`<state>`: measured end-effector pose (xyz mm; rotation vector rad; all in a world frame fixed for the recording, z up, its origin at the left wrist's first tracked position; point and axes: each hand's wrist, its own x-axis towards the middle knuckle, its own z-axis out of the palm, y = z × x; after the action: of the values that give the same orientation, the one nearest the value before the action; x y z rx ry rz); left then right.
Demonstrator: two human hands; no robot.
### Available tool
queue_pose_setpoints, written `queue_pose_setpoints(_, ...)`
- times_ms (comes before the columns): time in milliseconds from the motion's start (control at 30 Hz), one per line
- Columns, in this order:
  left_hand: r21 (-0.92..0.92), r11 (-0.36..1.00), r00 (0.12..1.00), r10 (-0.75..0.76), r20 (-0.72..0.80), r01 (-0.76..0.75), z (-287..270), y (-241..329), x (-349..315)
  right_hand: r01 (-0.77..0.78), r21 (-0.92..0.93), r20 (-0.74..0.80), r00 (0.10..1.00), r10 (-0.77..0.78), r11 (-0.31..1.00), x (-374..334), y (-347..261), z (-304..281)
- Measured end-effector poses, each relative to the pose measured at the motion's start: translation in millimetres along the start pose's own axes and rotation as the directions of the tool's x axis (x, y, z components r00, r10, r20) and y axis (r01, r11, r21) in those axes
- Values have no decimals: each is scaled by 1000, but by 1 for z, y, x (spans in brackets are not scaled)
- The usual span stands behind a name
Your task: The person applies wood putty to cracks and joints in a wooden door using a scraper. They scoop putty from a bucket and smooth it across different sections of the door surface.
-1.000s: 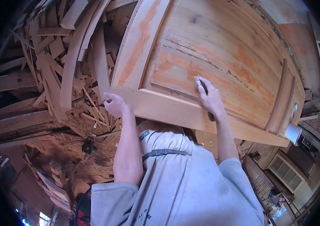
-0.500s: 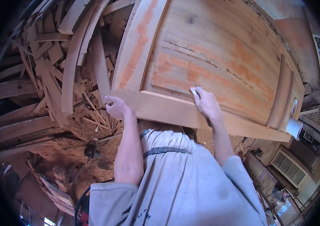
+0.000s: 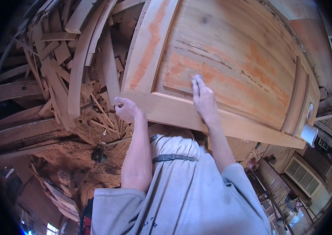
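Note:
A wooden door panel (image 3: pixel 228 51) with a raised frame lies in front of me, smeared with orange filler. My right hand (image 3: pixel 205 103) is closed around a small putty knife (image 3: pixel 195 79), its tip against the panel's lower left area, where orange filler shows. Long cracks run across the wood above it. At the panel's near left corner is my left hand (image 3: pixel 127 110), its fingers curled beside the frame's edge. Whatever those fingers hold, if anything, is hidden.
Heaped wood offcuts (image 3: pixel 56 70) fill the left side, with sawdust (image 3: pixel 68 156) on the ground below. A white tub (image 3: pixel 309 133) is at the panel's right end. Farther right stands a paned wooden cabinet (image 3: pixel 303 176).
My right hand has moved up and slightly left over the panel, and the putty knife now shows more fully. The left hand stays by the corner; the view has shifted a little.

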<state>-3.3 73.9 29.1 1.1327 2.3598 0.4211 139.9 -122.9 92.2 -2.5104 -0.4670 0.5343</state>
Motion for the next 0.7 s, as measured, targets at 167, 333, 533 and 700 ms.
queue_pose_setpoints(167, -17, 1000, 1000, 26, 2, -26, 3, -5, 4, -109, -160, 14, 994, 112, 981, -8, 2, 20)
queue_pose_setpoints(333, -19, 1000, 1000, 12, -10, -12, -6, 3, 0, 102, -204, 190, 980, -63, 974, -19, 6, -24)
queue_pose_setpoints(533, 6, 1000, 998, -13, 68, 13, -7, 2, 0, 320, -343, 453, 880, -143, 883, 43, -25, -44)
queue_pose_setpoints(700, -15, 997, 996, 81, -46, -82, 3, -11, 9, 366, -385, 592, 802, -77, 847, 65, -6, -58)
